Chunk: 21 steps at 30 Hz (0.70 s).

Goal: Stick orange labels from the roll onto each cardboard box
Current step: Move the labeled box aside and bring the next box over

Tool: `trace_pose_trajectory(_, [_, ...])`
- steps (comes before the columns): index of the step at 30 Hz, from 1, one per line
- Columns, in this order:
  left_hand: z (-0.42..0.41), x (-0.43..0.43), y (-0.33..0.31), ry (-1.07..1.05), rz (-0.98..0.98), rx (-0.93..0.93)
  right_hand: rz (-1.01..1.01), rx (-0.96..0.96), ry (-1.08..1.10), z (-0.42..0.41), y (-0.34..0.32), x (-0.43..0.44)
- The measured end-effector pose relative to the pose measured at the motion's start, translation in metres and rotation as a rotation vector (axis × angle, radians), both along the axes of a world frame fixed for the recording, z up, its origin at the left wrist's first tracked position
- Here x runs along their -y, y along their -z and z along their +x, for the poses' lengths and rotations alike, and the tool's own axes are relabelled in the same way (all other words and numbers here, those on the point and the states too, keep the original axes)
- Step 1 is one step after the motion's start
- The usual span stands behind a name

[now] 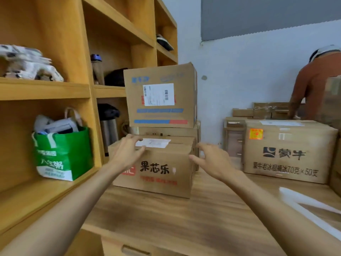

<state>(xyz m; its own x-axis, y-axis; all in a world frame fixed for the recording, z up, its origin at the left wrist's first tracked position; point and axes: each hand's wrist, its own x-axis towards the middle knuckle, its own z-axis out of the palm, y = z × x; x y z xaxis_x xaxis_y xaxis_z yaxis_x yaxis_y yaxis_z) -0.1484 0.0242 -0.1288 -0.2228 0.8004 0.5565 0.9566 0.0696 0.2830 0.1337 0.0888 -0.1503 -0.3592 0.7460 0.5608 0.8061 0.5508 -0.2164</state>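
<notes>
left hand (127, 154): fingers straight, on front box (162, 174) top
right hand (210, 159): relaxed, empty, beside it
side box (287, 156): 1 orange label (256, 134) stuck

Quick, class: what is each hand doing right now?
Left hand: open, resting on the top edge of the front box.
Right hand: open, holding nothing, beside that box.

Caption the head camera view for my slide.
Left hand and right hand at the front box; the right box carries an orange label.
</notes>
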Motion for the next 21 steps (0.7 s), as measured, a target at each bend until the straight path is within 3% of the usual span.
trace_pose_trajectory(4, [-0.054,-0.012,0.016,-0.071,-0.094,0.182,-0.115,-0.006,-0.028,-0.032,0.013,-0.017])
trace_pose_trajectory(8, [-0.080,-0.021,0.029,-0.162,-0.041,0.318,-0.148,0.010,-0.013,-0.045,0.030,-0.028])
trace_pose_trajectory(13, [-0.078,-0.020,0.031,-0.039,-0.049,0.477,-0.116,-0.026,-0.054,-0.042,0.034,-0.029])
trace_pose_trajectory(21, [-0.060,-0.001,0.044,0.039,-0.041,0.323,-0.094,0.036,0.000,0.028,0.020,0.004])
